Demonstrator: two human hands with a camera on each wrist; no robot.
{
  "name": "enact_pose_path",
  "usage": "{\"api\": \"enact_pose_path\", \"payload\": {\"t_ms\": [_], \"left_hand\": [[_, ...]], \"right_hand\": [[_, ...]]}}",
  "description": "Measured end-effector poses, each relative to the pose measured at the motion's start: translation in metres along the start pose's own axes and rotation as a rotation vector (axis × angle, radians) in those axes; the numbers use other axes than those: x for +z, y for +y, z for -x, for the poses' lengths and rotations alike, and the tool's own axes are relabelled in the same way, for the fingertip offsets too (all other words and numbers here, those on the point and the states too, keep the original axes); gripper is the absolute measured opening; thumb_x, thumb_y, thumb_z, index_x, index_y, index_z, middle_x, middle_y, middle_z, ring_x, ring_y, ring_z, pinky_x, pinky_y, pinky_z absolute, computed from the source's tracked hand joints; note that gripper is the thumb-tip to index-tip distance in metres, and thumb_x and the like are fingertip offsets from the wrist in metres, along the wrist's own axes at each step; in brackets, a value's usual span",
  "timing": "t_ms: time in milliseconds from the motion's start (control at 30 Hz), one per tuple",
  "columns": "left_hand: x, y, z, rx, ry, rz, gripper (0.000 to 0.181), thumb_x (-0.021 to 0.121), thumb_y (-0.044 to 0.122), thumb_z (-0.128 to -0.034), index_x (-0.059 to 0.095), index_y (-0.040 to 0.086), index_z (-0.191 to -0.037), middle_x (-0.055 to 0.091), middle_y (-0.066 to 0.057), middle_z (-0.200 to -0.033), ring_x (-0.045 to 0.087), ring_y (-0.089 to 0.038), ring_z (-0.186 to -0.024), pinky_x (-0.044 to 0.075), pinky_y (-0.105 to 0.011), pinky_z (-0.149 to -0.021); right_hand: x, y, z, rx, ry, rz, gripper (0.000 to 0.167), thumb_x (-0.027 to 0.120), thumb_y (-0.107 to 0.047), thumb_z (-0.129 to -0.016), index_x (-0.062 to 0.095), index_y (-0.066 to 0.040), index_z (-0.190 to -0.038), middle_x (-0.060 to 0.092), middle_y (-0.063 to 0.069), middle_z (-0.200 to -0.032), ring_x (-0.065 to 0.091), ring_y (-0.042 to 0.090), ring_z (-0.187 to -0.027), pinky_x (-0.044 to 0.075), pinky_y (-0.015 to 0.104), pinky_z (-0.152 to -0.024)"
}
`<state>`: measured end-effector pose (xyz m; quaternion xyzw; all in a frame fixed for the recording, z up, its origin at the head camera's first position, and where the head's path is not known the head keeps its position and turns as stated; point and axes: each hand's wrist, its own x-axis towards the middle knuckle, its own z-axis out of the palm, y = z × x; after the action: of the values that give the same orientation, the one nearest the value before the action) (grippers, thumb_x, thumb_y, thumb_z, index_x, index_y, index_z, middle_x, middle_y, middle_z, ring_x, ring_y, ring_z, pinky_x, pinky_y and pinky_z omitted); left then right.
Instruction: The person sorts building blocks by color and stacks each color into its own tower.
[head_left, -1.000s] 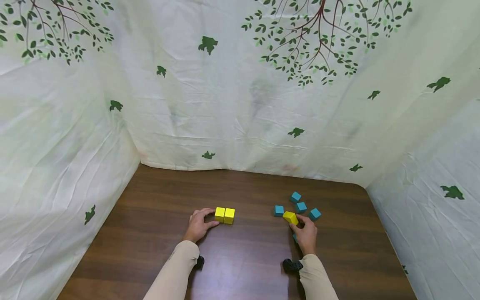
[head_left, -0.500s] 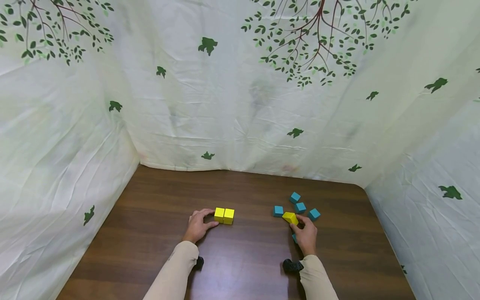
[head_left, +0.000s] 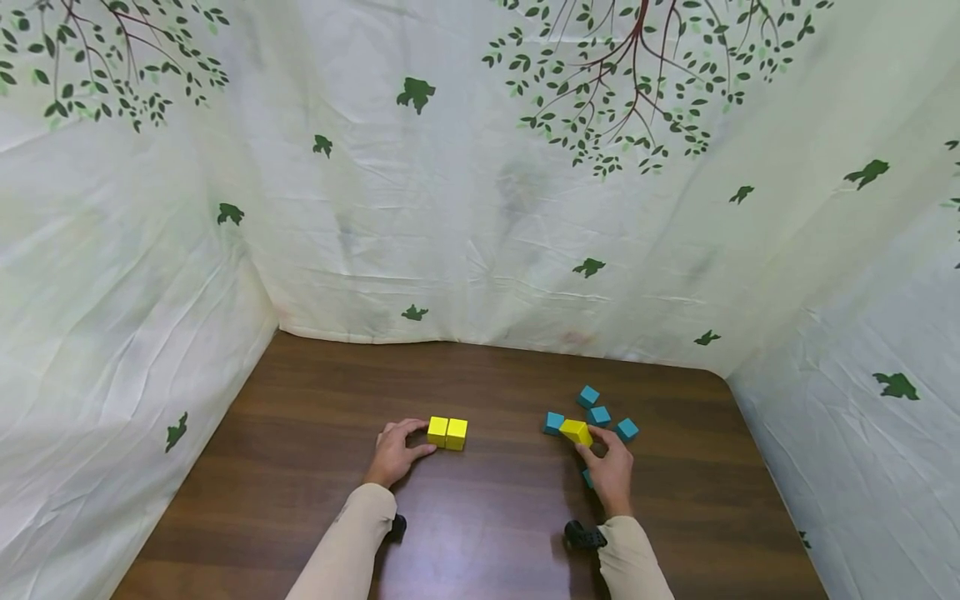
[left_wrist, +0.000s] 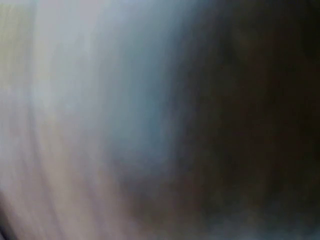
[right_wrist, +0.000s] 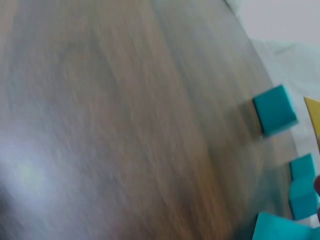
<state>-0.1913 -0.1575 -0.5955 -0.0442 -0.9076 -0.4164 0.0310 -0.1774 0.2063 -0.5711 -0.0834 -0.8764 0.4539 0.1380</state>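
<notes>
Two yellow cubes [head_left: 447, 432] stand side by side on the brown table. My left hand [head_left: 395, 452] has its thumb and fingers at the left cube's side. Farther right, my right hand [head_left: 611, 468] pinches a third yellow cube [head_left: 576, 432], tilted, between thumb and fingers. Around it lie several blue cubes [head_left: 598, 417], one partly hidden beside the right hand. In the right wrist view, blue cubes [right_wrist: 275, 111] and an edge of the yellow cube [right_wrist: 314, 116] show at the right side. The left wrist view is too blurred to read.
The wooden table [head_left: 495, 508] is bordered by a white cloth [head_left: 480, 217] with printed leaves and branches at the back and both sides. A dark device [head_left: 585, 535] is at the right wrist.
My right hand and its yellow cube have shifted slightly left, and the cube now overlaps the leftmost blue cube in view. The left hand holds its place.
</notes>
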Motion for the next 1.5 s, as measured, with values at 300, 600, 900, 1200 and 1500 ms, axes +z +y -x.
{"api": "enact_pose_path", "payload": {"t_ms": [300, 600, 900, 1200, 1500], "left_hand": [[0.001, 0.0, -0.001, -0.002, -0.002, 0.005, 0.041, 0.079, 0.019, -0.0792, 0.068, 0.004, -0.116, 0.065, -0.011, -0.119, 0.05, -0.031, -0.104, 0.031, -0.05, -0.094], [0.001, 0.001, -0.001, 0.005, 0.004, -0.001, 0.04, 0.079, 0.018, -0.0793, 0.068, 0.005, -0.115, 0.065, -0.01, -0.119, 0.05, -0.031, -0.104, 0.032, -0.05, -0.093], [0.001, 0.001, 0.001, 0.006, 0.005, -0.002, 0.039, 0.079, 0.017, -0.0795, 0.068, 0.005, -0.115, 0.065, -0.01, -0.119, 0.05, -0.032, -0.104, 0.032, -0.05, -0.092], [0.001, -0.002, -0.001, 0.01, 0.007, 0.006, 0.039, 0.079, 0.018, -0.0795, 0.068, 0.005, -0.115, 0.065, -0.01, -0.119, 0.05, -0.031, -0.102, 0.031, -0.048, -0.09], [0.002, -0.002, -0.001, 0.008, 0.003, 0.008, 0.039, 0.079, 0.018, -0.0797, 0.068, 0.005, -0.115, 0.065, -0.01, -0.118, 0.05, -0.03, -0.102, 0.031, -0.048, -0.092]], "right_hand": [[0.013, -0.019, 0.01, -0.081, -0.023, -0.028, 0.036, 0.077, -0.006, -0.082, 0.066, 0.002, -0.115, 0.066, 0.016, -0.112, 0.061, 0.035, -0.103, 0.047, 0.05, -0.091], [0.038, -0.045, 0.018, -0.122, -0.076, -0.062, 0.035, 0.077, -0.007, -0.081, 0.068, 0.0, -0.114, 0.067, 0.013, -0.11, 0.06, 0.032, -0.1, 0.048, 0.049, -0.09], [0.061, -0.069, 0.022, -0.197, -0.129, -0.104, 0.035, 0.077, -0.007, -0.081, 0.068, -0.001, -0.114, 0.067, 0.012, -0.109, 0.061, 0.034, -0.1, 0.048, 0.05, -0.089], [0.083, -0.088, 0.024, -0.262, -0.197, -0.109, 0.033, 0.077, -0.006, -0.081, 0.068, -0.001, -0.113, 0.067, 0.01, -0.108, 0.062, 0.031, -0.099, 0.049, 0.047, -0.088], [0.101, -0.102, 0.024, -0.339, -0.259, -0.087, 0.033, 0.077, -0.01, -0.082, 0.068, -0.001, -0.113, 0.067, 0.009, -0.107, 0.063, 0.027, -0.099, 0.05, 0.043, -0.088]]}}
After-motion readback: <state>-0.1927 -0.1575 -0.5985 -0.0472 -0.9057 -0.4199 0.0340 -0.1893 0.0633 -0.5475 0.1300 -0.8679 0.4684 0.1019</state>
